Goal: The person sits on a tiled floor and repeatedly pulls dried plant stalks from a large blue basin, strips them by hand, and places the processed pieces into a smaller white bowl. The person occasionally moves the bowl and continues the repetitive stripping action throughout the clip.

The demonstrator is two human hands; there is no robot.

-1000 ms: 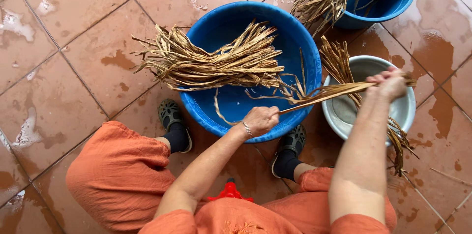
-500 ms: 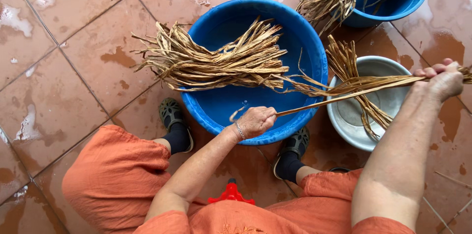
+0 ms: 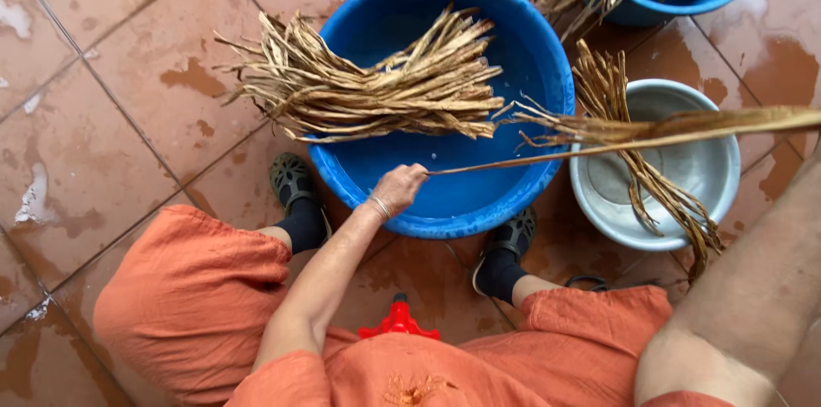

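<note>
Your left hand (image 3: 398, 188) pinches one end of a long dried leaf strip (image 3: 624, 140), stretched taut above the blue basin (image 3: 547, 73) and metal bowl (image 3: 718, 168); your right hand is out of frame, grip unseen

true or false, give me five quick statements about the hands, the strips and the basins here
1. The left hand pinches one end of a long dried strip. True.
2. The right hand is plainly in view. False: only the forearm shows; the hand lies past the right edge.
3. A bundle of dried strips lies across the big blue basin. True.
4. The metal bowl is empty. False: a few strips hang over it.
5. The floor is grey concrete. False: reddish tiles.
</note>
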